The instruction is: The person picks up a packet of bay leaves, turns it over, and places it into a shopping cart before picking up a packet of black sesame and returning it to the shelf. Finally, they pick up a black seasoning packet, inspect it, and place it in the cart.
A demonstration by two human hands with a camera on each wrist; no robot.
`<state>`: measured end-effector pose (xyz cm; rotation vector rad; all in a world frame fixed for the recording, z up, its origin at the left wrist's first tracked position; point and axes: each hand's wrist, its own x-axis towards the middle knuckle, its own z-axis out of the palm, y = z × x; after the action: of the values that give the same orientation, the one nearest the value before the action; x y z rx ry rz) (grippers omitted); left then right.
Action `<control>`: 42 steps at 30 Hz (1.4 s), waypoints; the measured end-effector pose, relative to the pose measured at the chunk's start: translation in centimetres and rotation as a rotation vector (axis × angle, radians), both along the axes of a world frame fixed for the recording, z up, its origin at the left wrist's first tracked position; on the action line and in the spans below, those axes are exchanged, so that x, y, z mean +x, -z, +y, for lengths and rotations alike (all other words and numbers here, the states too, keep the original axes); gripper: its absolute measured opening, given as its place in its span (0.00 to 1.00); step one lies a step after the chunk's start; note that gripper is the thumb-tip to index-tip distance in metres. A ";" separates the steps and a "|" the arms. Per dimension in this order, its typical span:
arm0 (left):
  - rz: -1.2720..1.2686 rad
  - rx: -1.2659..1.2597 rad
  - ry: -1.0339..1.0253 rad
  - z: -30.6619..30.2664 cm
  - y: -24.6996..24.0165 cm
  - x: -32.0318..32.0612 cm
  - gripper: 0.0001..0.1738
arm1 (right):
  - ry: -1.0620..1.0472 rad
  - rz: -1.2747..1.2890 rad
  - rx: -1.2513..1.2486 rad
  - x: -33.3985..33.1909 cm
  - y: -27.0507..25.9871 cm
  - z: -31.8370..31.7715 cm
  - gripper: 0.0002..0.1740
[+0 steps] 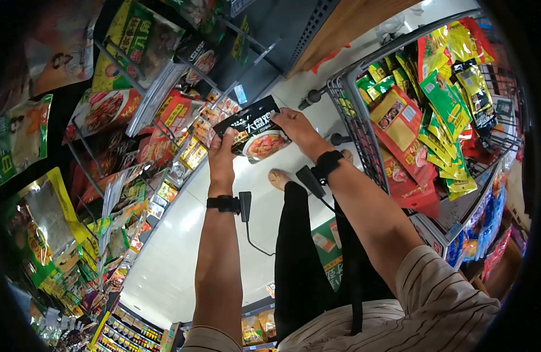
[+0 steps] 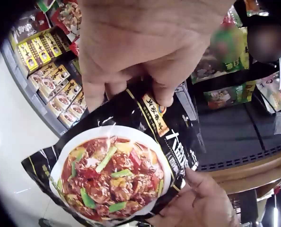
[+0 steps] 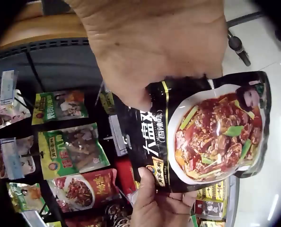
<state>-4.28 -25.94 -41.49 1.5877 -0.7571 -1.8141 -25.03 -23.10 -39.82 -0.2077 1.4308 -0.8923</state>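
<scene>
A black seasoning packet (image 1: 264,142), printed with a white bowl of red stew, is held up between both hands over the floor. My left hand (image 1: 222,155) pinches one end, its thumb on the printed face. At the other end my right hand (image 1: 298,130) grips the packet, thumb in front. In the left wrist view the left fingers (image 2: 163,94) lie over the packet's edge, with the bowl picture (image 2: 114,175) facing up. The right wrist view shows the right hand (image 3: 164,42) along one edge of the packet and the left thumb (image 3: 146,182) at the opposite edge.
On the left, a shelf rack has metal hooks (image 1: 125,61) with hanging food packets (image 1: 138,41). A shopping cart (image 1: 364,138) piled with yellow, green and red packets stands on the right. Small yellow boxes (image 2: 40,49) fill a lower shelf. The person's feet stand on the pale floor (image 1: 182,234).
</scene>
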 end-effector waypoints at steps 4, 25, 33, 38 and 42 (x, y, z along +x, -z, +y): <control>-0.098 -0.054 -0.056 -2.3 2.1 -0.9 0.10 | -0.007 0.111 -0.080 0.4 5.7 -2.4 0.13; -0.241 -0.378 -0.133 -6.5 2.1 -0.7 0.14 | -0.072 0.118 -0.181 1.2 5.5 -10.2 0.35; -0.264 -0.347 -0.170 -7.3 2.7 -1.6 0.15 | -0.220 0.423 -0.239 1.5 8.0 -12.2 0.34; -0.221 -0.369 -0.224 -7.6 3.7 -1.7 0.15 | -0.234 0.480 -0.246 1.7 9.9 -13.4 0.31; -0.219 -0.407 -0.216 -7.5 4.0 -1.6 0.15 | -0.282 0.567 -0.256 1.7 8.5 -13.2 0.29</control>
<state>-5.84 -33.49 -45.52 1.5374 -0.9440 -1.2515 -23.35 -36.34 -48.36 -0.8901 1.7429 -0.8123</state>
